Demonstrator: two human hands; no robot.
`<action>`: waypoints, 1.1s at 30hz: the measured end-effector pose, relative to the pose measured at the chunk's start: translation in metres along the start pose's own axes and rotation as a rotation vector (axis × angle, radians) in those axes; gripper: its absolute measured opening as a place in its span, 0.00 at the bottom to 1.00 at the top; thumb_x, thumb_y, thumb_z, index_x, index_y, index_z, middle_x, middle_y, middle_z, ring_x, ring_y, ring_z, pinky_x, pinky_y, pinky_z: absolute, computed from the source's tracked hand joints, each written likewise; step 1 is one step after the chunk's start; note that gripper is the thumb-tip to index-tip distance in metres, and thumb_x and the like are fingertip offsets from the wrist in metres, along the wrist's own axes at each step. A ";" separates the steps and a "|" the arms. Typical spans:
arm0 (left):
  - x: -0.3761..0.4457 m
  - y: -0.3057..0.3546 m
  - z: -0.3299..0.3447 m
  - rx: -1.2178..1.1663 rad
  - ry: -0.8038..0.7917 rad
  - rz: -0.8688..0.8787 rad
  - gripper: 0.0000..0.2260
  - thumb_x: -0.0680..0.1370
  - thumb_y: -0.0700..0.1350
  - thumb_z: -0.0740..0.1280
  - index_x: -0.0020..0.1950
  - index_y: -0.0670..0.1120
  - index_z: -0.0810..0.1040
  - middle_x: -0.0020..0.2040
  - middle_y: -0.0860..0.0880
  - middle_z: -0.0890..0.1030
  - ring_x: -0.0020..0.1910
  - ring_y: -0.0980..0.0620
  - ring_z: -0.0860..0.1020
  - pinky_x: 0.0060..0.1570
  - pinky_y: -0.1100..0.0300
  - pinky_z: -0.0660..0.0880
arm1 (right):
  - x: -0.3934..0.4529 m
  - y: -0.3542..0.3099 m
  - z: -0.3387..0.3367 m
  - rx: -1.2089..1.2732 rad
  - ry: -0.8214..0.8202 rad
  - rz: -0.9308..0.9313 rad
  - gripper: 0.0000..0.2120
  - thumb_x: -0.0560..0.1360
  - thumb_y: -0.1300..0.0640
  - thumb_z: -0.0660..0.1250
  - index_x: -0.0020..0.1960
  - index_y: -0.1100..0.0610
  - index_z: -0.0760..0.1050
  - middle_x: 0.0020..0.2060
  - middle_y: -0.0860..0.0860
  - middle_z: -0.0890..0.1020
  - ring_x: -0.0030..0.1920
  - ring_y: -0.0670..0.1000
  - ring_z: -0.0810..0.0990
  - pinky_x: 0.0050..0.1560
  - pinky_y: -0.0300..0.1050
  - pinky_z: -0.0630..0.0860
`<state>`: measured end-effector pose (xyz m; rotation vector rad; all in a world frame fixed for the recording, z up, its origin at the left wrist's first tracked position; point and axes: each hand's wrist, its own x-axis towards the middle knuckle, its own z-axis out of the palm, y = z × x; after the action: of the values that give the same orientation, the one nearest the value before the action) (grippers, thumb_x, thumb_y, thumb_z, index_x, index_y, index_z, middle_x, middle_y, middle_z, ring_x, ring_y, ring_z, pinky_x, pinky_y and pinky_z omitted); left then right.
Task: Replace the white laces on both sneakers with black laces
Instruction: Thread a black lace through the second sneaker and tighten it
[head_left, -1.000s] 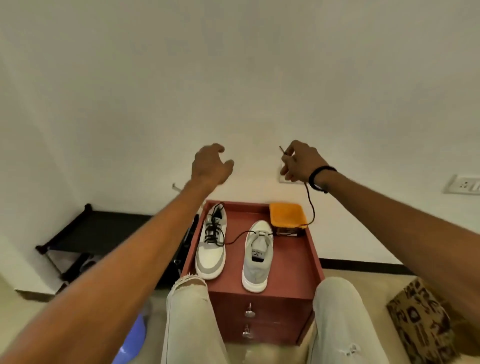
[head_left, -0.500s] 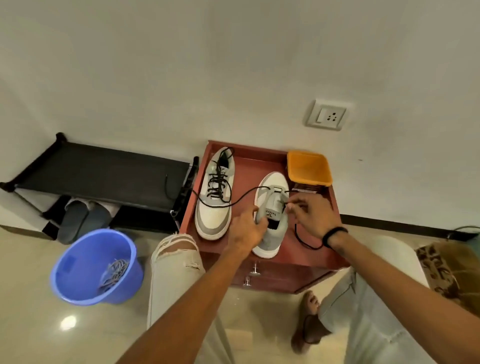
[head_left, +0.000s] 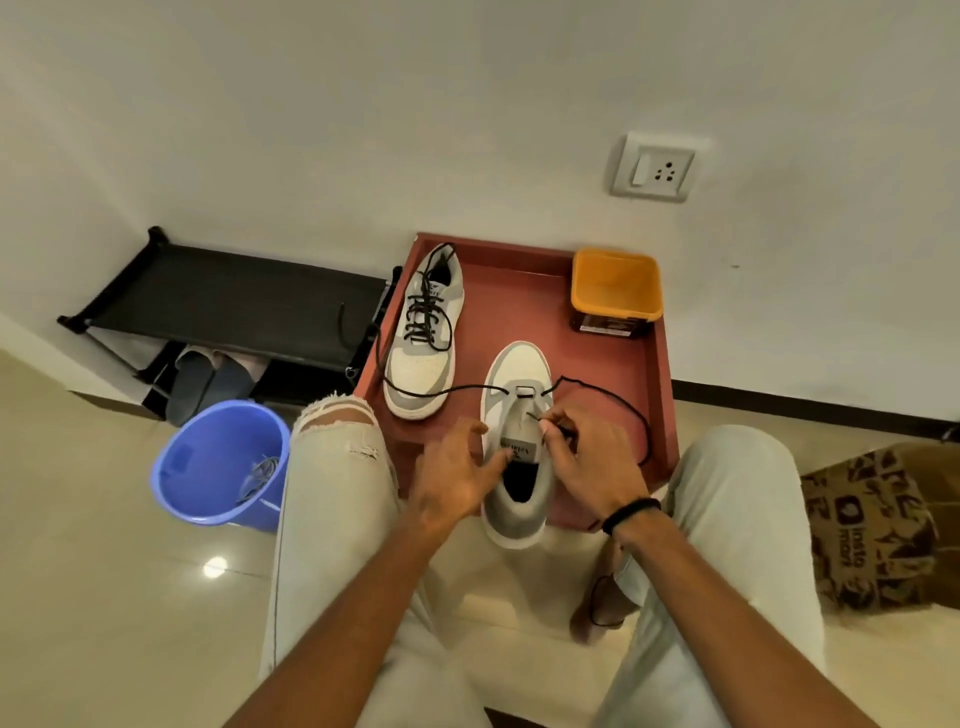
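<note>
Head view: right hand (head_left: 592, 462) pinching black lace (head_left: 636, 415).

A plain off-white wall (head_left: 363, 104) fills the upper half of the frame, with a white switch-and-socket plate (head_left: 655, 167) at upper right. A dark skirting strip (head_left: 810, 408) runs along its foot at right. The floor (head_left: 104, 597) is glossy beige tile (a bright light reflection sits at lower left). At left stands a low black shoe rack (head_left: 228, 301), with what may be slippers (head_left: 208, 379) beneath. The red-brown desk (head_left: 667, 405) stands against the wall at centre.
</note>
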<state>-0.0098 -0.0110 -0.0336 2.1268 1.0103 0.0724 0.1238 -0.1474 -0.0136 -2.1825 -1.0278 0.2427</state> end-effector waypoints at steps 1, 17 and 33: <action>0.006 0.005 -0.001 0.006 0.034 0.032 0.23 0.76 0.62 0.73 0.66 0.54 0.77 0.47 0.52 0.84 0.47 0.51 0.83 0.53 0.52 0.80 | 0.003 0.002 -0.001 -0.005 0.046 -0.008 0.04 0.82 0.55 0.67 0.51 0.53 0.80 0.40 0.43 0.82 0.39 0.43 0.78 0.42 0.29 0.70; 0.051 0.007 0.028 -0.076 0.281 0.166 0.13 0.84 0.56 0.64 0.60 0.54 0.85 0.51 0.51 0.85 0.49 0.48 0.82 0.46 0.51 0.78 | 0.048 0.005 0.032 -0.059 0.035 0.056 0.04 0.78 0.58 0.70 0.51 0.55 0.82 0.47 0.51 0.80 0.47 0.51 0.79 0.50 0.50 0.78; 0.064 0.001 0.026 -0.975 -0.053 -0.269 0.10 0.82 0.39 0.68 0.62 0.41 0.83 0.52 0.48 0.86 0.49 0.55 0.83 0.48 0.68 0.78 | 0.053 0.001 0.063 0.176 0.143 0.330 0.01 0.78 0.57 0.72 0.47 0.52 0.81 0.49 0.48 0.72 0.61 0.54 0.70 0.67 0.53 0.71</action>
<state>0.0437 0.0161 -0.0670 1.0985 0.9456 0.3056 0.1325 -0.0764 -0.0541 -2.1632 -0.5428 0.3096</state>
